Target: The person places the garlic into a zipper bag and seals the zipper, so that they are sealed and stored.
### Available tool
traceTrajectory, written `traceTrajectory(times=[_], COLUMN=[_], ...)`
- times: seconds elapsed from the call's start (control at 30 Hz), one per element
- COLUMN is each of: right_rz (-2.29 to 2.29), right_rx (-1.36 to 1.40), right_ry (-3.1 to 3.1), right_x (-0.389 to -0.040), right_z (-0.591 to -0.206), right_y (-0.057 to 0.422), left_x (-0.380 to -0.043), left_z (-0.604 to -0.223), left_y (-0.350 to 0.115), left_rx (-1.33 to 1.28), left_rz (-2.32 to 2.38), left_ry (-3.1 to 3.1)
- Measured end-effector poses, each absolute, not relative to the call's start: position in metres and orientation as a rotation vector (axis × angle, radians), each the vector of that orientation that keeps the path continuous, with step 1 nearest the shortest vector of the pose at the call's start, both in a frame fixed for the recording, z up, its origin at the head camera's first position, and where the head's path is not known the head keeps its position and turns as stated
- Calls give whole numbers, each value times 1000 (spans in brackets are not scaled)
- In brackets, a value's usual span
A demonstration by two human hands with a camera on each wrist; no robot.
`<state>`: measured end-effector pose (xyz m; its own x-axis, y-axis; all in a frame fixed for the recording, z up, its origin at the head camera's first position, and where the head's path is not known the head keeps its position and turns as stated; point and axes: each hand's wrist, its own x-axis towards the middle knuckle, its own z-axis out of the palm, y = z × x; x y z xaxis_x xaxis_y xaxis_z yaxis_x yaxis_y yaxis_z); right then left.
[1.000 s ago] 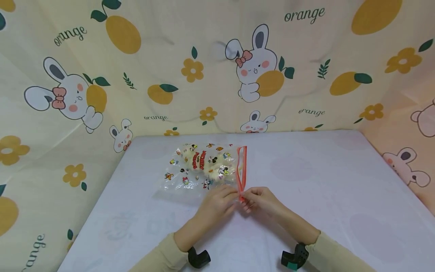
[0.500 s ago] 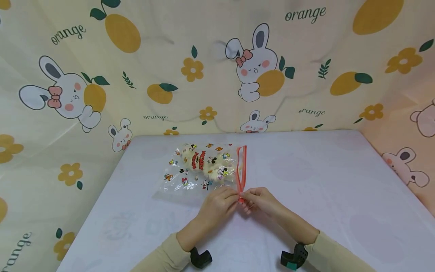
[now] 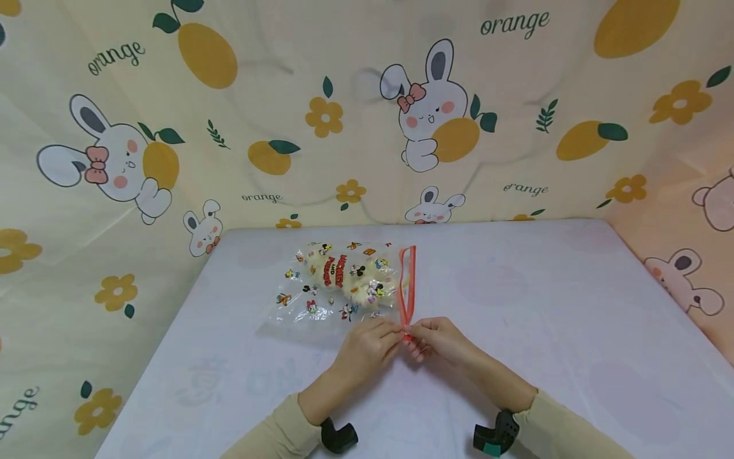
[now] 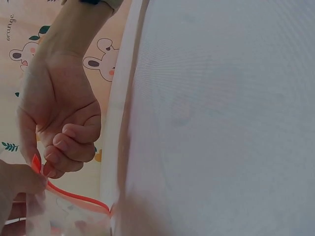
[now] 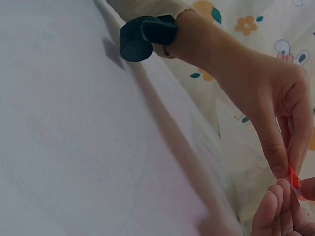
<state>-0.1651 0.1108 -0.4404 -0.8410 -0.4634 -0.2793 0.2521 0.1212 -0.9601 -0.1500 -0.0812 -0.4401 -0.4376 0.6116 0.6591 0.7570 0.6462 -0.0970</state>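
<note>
A clear plastic zip bag (image 3: 312, 299) printed with small cartoon figures lies on the table, with pale yellowish contents showing through it. Its red-orange zip edge (image 3: 411, 274) runs along the right side, the mouth spread apart in the middle. At the near end of that edge, my left hand (image 3: 369, 347) pinches the bag's corner between thumb and fingers. Right beside it, my right hand (image 3: 444, 338) pinches the tip of the red zip strip (image 4: 78, 196) with thumb and index finger. Its other fingers are curled in, as the left wrist view shows.
A white cloth covers the table (image 3: 545, 331). Behind it and at both sides hangs a curtain (image 3: 355, 64) printed with rabbits and oranges. Black wrist cameras (image 3: 339, 436) sit at both sleeve cuffs, low over the near part of the table.
Both hands stay at the zip's near corner. The left hand and forearm have shifted very slightly right; the bag lies almost exactly as before.
</note>
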Motion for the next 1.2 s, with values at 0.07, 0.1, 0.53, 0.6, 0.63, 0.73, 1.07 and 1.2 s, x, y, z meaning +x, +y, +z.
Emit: traceTrajectory(times=[0.07,0.1,0.53,0.6,0.63,0.73,1.07,1.2], right_rz=[-1782,-1786,-1794,-1797,-1799,-1806,-1813,-1810], right_rx=[-205,-202,-183,-181,-183,-186,-161,-149], right_ry=[1872,1868,1845,1836,1833,1835,1880,1899], right_x=[-165,-165,-166,-166,-166,-166,-165,-165], right_z=[-441,-442,-444,-444,-445,-445,-445,-446], right_y=[111,111,110,110,111,110,106,105], left_x=[-150,-150,-150,-150,-150,-150,-149,-149], left_z=[-441,-441,-443,-443,-443,-443,-441,-442], left_y=[-81,-82,-82,-82,-82,-82,-81,-81], left_rx=[-1060,-1059,-1066,-1066,-1065,-1063,-1050,-1049], left_rz=[-273,-268,-264,-267,-267,-271,-269,-269], left_ry=[-2190,-2189,-2167,-2168,-2169,-2177,-2188,-2194])
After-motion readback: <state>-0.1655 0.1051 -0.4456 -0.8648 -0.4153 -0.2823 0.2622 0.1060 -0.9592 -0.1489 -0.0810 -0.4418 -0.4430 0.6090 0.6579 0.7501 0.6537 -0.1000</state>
